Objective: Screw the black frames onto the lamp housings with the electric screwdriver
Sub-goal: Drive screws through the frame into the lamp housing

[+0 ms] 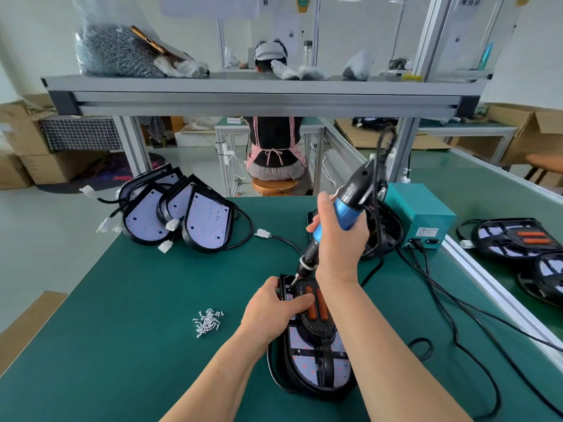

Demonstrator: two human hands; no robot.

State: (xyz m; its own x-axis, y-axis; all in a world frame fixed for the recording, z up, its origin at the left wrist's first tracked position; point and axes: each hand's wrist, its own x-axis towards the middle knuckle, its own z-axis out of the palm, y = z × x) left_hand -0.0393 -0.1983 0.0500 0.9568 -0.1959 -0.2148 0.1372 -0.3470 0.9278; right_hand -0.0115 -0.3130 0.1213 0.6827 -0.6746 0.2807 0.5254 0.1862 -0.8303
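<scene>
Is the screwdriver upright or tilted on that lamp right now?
Tilted. The electric screwdriver leans up and right from its bit at the far left corner of the black frame; the right hand grips it.

I'm looking down at a bench topped with a green mat (pixel 106 345), and I take the loose heap of screws (pixel 208 322) on it as my mark. Just right of the heap one lamp housing (pixel 307 368) lies flat, a black frame (pixel 316 326) on top of it. Beyond the heap, at the mat's far edge, a stack of lamp housings (pixel 182 220) leans together, white plugs (pixel 166 246) trailing. Far right of the heap stands a teal power box (pixel 422 214), with black cables (pixel 451 318) running across the mat.
</scene>
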